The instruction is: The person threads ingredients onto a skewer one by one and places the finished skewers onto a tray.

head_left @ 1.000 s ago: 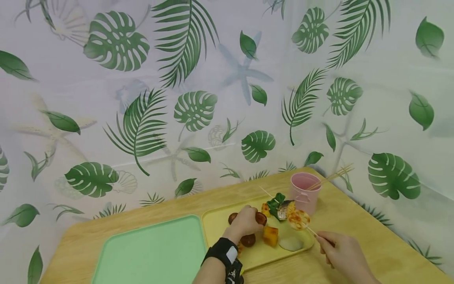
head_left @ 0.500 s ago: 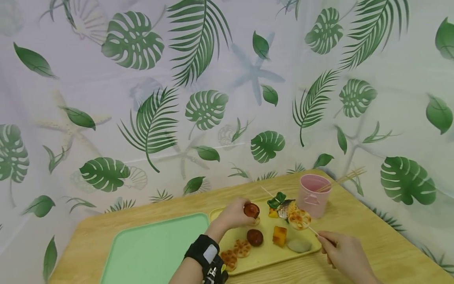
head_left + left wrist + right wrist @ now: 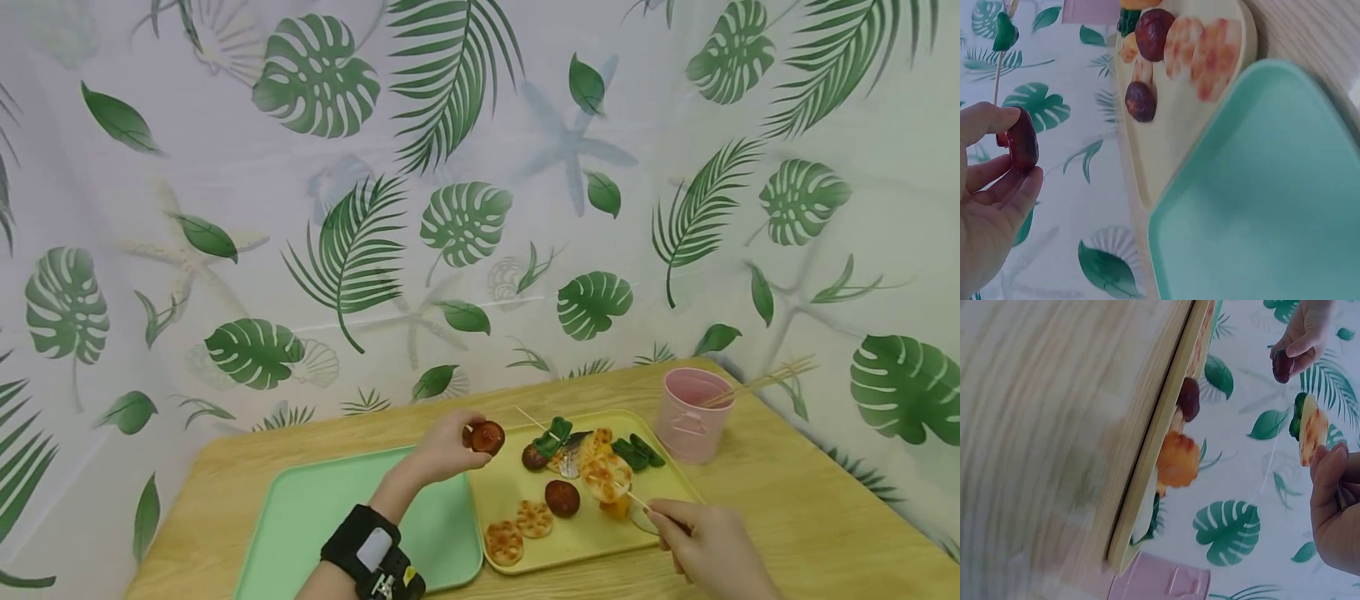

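Note:
My left hand pinches a dark brown mushroom cap between thumb and fingers, raised near where the two trays meet. In the left wrist view the mushroom cap shows edge-on, with thumb on top and fingertips below. My right hand grips the lower end of a thin wooden skewer. Threaded along it are a browned lotus root slice, a silvery fish piece and a dark green vegetable. The skewer's bare tip points up and left towards the left hand.
A yellow tray bears lotus slices, mushrooms, an orange chunk, greens and a pale slice. Left of it lies a green tray. A pink bucket with wooden sticks stands behind right; a leaf-patterned curtain hangs behind.
My left hand has taken a mushroom up from the yellow tray and drawn it left. The skewer in my right hand has shifted left over the tray. The head view has turned left.

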Motion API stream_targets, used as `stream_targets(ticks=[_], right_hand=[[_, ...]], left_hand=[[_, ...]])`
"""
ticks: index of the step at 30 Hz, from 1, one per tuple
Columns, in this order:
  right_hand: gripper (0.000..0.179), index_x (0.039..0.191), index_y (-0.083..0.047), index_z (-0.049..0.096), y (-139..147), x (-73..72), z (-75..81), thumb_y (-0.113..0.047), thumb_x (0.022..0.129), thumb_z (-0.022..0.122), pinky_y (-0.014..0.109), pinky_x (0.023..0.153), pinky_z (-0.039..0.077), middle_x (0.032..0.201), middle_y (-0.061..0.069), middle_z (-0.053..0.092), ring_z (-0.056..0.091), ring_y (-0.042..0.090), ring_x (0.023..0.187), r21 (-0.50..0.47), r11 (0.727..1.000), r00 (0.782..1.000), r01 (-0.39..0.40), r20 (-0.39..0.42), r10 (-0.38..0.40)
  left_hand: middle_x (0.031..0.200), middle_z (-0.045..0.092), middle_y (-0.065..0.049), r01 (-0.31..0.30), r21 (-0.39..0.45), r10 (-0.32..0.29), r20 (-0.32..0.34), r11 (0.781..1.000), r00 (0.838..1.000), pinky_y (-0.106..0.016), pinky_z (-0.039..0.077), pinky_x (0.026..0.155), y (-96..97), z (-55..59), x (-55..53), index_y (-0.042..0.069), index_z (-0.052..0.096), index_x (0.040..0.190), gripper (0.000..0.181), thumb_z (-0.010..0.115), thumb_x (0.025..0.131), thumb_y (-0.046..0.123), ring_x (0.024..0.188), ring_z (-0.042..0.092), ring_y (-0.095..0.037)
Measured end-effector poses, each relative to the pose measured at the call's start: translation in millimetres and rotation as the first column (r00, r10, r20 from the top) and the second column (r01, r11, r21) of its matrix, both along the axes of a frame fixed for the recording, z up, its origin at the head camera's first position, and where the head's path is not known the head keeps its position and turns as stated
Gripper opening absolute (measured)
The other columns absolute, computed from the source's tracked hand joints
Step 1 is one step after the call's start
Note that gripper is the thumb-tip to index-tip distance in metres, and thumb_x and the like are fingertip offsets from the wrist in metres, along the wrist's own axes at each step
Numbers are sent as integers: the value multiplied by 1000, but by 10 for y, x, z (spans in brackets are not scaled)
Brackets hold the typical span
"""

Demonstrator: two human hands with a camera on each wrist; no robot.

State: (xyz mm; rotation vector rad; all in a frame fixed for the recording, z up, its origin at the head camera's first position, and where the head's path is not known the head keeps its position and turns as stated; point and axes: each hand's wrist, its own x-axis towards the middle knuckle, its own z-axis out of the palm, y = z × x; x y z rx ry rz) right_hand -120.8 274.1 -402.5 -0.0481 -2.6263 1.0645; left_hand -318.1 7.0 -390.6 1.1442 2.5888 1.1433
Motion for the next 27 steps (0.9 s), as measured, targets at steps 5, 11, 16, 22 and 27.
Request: stream_targets(ticks=[5,11,16,22,27], right_hand=[[18,101,2,69,-100,37,17,-8,90,58,24,45,42,59,-9,53,45,5,40,-37,993,994,-111,14,112],[15,96,-1,70,-168,33,47,-8,91,58,24,44,41,60,-11,52,42,3,41,-17,973,973,-229,-4,229],[14,95,1,71,-204,-10,50,-6,89,59,23,47,41,61,-13,54,42,0,43,48,952,951,-302,-49,304],[14,94,-1,71,-229,-59,44,-6,88,60,22,49,41,61,-13,54,42,-1,46,84,946,947,-312,-55,317],[12,91,-1,72,-257,-82,45,-4,87,61,22,49,41,60,-14,53,41,-2,47,111,944,943,-312,-84,322]], left_hand=[[103,58,-11,0,25,0,12,1000,1000,-31,48,69,-208,3,-4,-4,56,119,47,71,77,9,84,58,-22],[107,58,-13,-14,40,11,70,999,997,-32,50,70,-380,8,-8,-5,54,122,50,70,77,7,89,60,-25],[106,59,-12,-23,17,22,54,1000,998,-32,49,70,-460,44,1,-3,55,122,49,70,77,8,89,60,-25],[102,60,-8,-12,-17,12,-7,1000,1000,-32,49,72,-487,94,23,-1,58,118,44,71,78,11,88,60,-23],[96,59,-4,24,-30,-25,-61,999,998,-29,49,71,-492,92,29,1,60,112,38,71,77,9,83,60,-18]])
